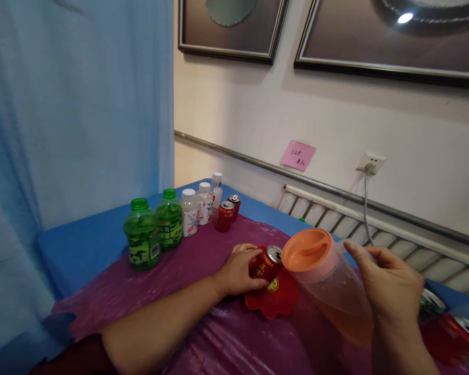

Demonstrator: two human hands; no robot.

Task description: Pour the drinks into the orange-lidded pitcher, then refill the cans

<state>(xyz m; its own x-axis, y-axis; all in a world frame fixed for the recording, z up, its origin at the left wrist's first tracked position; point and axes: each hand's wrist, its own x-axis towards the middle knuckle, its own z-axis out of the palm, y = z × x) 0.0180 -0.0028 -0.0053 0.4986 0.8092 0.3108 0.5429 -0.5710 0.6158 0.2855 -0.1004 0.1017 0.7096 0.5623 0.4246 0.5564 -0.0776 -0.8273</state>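
My left hand [240, 271] is wrapped round a red drink can [266, 265] that leans a little on a red scalloped mat [271, 304]. My right hand [391, 286] grips the handle of a clear plastic pitcher [336, 297] with an orange lid [308, 250]. Brownish liquid lies in the lower part of the pitcher. The pitcher tilts left, its lid close beside the can's top. Whether any liquid is flowing between them, I cannot make out.
Left on the purple plastic sheet [203, 312] stand green bottles [143, 234], white-capped bottles [190, 213] and opened red cans [225, 216]. More cans [453, 336] are at the right edge. A radiator [422, 234] and a plugged-in socket [371, 162] line the wall; a blue curtain [82, 114] hangs left.
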